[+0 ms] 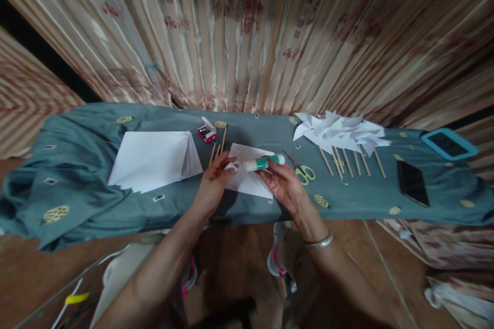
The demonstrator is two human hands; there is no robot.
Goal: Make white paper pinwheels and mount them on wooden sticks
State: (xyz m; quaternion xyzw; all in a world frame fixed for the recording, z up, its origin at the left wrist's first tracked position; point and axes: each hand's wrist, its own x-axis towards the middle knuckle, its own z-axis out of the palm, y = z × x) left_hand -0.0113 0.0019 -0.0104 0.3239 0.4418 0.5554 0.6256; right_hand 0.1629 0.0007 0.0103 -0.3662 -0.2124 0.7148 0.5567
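Right hand point(284, 184) gripping a green-and-white glue stick point(264, 162), which points toward the left hand point(215, 176), fingers closed on a small white cap point(231, 166), folded white paper point(247, 184) beneath and between them.

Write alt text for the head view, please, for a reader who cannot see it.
A person's right hand holds a green-and-white tube above white paper; the left hand holds a small white piece. Stacked sheets, scissors, paper pinwheels and sticks lie around on teal cloth.

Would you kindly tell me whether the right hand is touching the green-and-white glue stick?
Touching: the head view shows the right hand holding the glue stick between thumb and fingers.
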